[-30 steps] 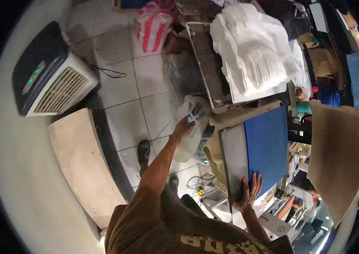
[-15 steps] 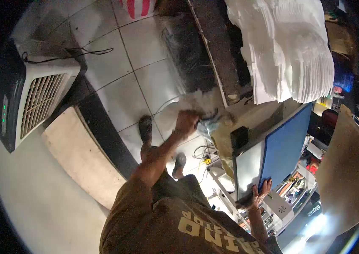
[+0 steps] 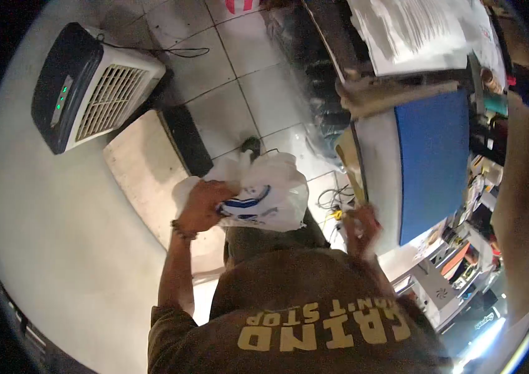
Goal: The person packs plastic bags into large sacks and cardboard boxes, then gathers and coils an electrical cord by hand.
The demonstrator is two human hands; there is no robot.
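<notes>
My left hand, with a beaded bracelet at the wrist, is closed on a white plastic bag with blue print. The bag hangs crumpled in front of my body, over my legs. My right hand is smeared by motion near the lower left corner of the work surface, so its fingers are unclear. Beside that hand, a blue board lies on the pale surface.
A stack of white sheets stands beyond the blue board. An air cooler and a pale padded bench are on the left. Cables lie on the tiled floor. Cluttered shelves stand to the right.
My left hand has drawn back toward my body with the white plastic bag in it. My right hand has come off the blue board toward the surface's near corner. The view has shifted.
</notes>
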